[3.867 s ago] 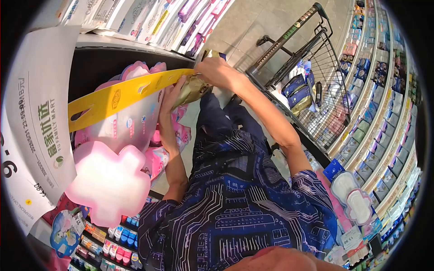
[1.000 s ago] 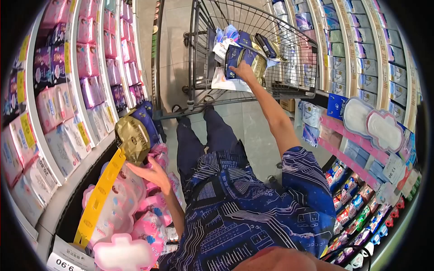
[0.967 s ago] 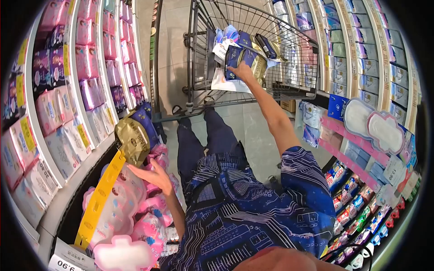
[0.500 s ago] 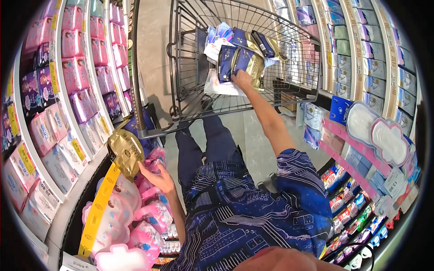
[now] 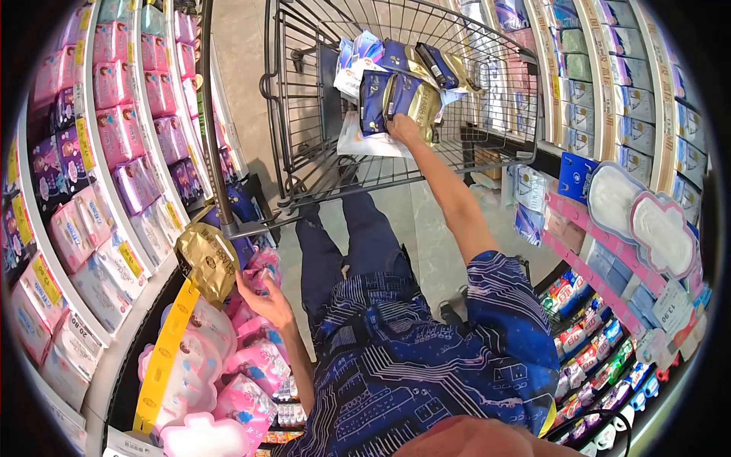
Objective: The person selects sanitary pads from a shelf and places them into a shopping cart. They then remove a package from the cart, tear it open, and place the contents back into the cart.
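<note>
My right hand (image 5: 405,131) reaches into the wire shopping cart (image 5: 283,99), its fingers closed at the lower edge of a blue and gold package (image 5: 411,100). Beside it lie a dark blue package (image 5: 373,103), another blue and gold pack (image 5: 445,67) and a white and blue pack (image 5: 358,57). At the left, my left hand (image 5: 266,301) is open, palm turned up, with its fingertips by the right edge of a gold package (image 5: 207,263). Whether they touch that package is hard to tell.
Shelves of pink and purple packs (image 5: 118,129) line the left. Pink packs (image 5: 247,358) sit below my left hand, behind a yellow strip (image 5: 166,354). Shelves of blue and white packs (image 5: 632,107) and a pad display (image 5: 662,232) stand at the right.
The cart and its packages appear slightly farther left and up in view. The gold package at the left looks slightly lower and more tilted. Both hands keep nearly the same pose.
</note>
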Action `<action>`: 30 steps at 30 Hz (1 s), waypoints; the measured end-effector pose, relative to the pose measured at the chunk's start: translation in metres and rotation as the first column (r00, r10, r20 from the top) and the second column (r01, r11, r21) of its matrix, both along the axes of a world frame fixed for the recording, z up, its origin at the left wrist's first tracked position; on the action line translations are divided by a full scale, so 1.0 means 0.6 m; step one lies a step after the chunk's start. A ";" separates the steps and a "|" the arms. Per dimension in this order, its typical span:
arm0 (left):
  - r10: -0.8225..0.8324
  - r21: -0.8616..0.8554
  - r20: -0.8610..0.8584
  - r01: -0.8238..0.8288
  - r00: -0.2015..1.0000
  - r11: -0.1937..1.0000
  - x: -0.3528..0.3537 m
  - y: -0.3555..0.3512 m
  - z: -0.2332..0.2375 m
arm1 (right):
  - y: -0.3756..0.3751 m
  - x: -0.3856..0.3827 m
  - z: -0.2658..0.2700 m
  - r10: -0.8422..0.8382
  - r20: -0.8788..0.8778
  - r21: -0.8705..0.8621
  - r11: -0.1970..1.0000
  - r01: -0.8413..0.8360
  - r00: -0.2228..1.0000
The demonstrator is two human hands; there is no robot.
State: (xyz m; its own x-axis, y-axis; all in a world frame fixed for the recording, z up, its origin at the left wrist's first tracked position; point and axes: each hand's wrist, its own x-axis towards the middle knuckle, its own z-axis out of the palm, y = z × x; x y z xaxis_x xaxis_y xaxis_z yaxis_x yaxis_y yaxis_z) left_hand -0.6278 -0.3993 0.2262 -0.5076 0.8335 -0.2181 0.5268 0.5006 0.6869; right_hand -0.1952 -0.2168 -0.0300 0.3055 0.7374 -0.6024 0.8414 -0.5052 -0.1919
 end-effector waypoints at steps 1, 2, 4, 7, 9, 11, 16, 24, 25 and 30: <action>0.006 0.004 0.001 -0.006 1.000 1.000 0.002 0.005 0.008 | 0.005 -0.001 0.006 0.023 -0.008 0.026 0.999 -0.022 1.000; 0.011 0.028 0.016 -0.011 1.000 1.000 0.005 0.012 0.019 | 0.011 -0.001 0.013 0.085 -0.032 0.100 0.992 -0.082 0.996; 0.017 0.076 0.045 -0.021 0.999 0.997 0.020 0.036 0.050 | 0.025 -0.005 0.043 0.212 -0.063 0.250 0.949 -0.190 0.975; 0.001 0.227 0.038 -0.009 0.999 0.974 0.039 0.071 0.091 | 0.027 -0.050 0.223 0.064 -0.311 0.335 0.941 0.047 0.948; -0.008 0.231 0.146 -0.027 0.989 0.973 0.049 0.092 0.115 | 0.019 -0.088 0.349 0.065 -0.350 0.357 0.932 0.069 0.934; -0.055 0.245 0.276 -0.015 0.960 0.969 0.061 0.112 0.131 | -0.009 -0.141 0.456 0.136 -0.321 0.434 0.901 0.017 0.937; -0.309 0.272 0.813 0.148 0.493 0.951 0.130 0.206 0.154 | -0.102 -0.270 0.576 0.502 -0.121 0.774 0.588 -0.235 0.856; 0.042 -0.036 0.951 -0.025 0.307 0.999 0.186 0.206 0.127 | -0.161 -0.307 0.579 0.636 -0.189 0.747 0.587 -0.311 0.748; 0.054 -0.047 0.954 -0.030 0.294 0.998 0.182 0.204 0.122 | -0.155 -0.291 0.588 0.626 -0.234 0.743 0.609 -0.278 0.744; 0.146 -0.116 0.940 -0.112 0.308 0.987 0.166 0.186 0.111 | -0.056 -0.114 0.484 -0.114 -0.451 0.661 0.624 0.417 0.885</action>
State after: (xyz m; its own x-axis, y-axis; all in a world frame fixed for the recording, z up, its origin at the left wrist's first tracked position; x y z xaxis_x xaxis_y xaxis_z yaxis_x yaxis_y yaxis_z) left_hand -0.5279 -0.2879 0.2926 -0.0439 0.7638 -0.6440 -0.5427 0.5230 0.6573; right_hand -0.2635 -0.2504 0.2606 0.4540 0.8909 -0.0119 0.4949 -0.2632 -0.8281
